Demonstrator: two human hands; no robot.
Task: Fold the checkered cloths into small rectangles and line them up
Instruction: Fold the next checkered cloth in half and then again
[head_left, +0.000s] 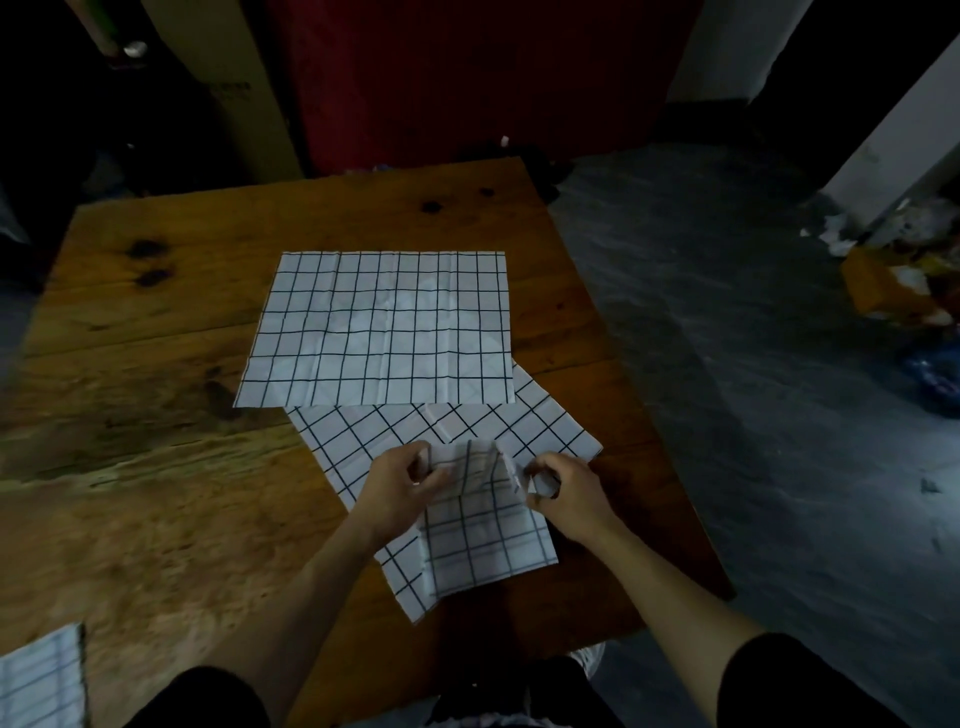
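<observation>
The person's left hand (402, 480) and right hand (566, 488) each pinched a top corner of the half-folded white cloth with black squares (485, 530) near the brown wooden table's (156, 467) front edge, while two flat cloths (384, 332) still waited behind it, so most folding seemed left.

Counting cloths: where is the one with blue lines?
In the head view, the blue-lined cloth lies at the table's near-left corner, left of the left forearm.
</observation>
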